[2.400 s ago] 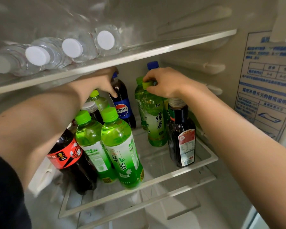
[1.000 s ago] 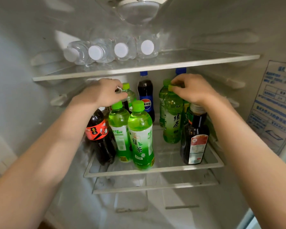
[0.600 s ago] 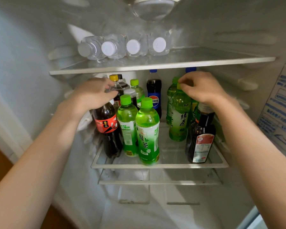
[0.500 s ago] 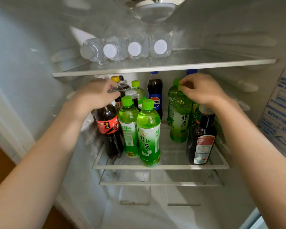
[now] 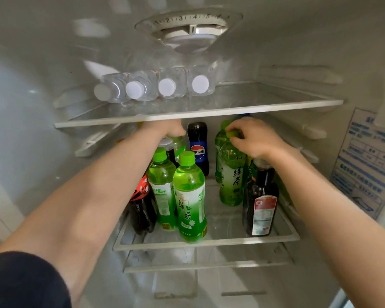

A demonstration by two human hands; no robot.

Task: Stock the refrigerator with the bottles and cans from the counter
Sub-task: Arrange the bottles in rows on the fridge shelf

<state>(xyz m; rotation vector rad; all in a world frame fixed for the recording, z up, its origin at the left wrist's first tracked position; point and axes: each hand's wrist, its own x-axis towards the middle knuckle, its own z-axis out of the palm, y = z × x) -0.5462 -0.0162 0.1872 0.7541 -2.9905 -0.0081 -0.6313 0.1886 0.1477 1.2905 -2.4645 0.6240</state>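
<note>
Two hands on bottle tops: right hand (image 5: 256,138) pinches a green tea bottle (image 5: 231,174), left hand (image 5: 165,130) grips a pale bottle (image 5: 179,145).

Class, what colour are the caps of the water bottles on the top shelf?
White caps, seen best in the head view.

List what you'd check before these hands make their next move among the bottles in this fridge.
1. Right hand gripping the cap of the green tea bottle: ok, fingers curl round it.
2. Left hand holding a back-row bottle: cannot tell, the grip is unclear.
3. Bare space at the front centre of the lower glass shelf: ok.
4. Standing bottles upright, including the dark sauce bottle: ok.
5. Water bottles lying back from the edge of the upper shelf: ok.
</note>
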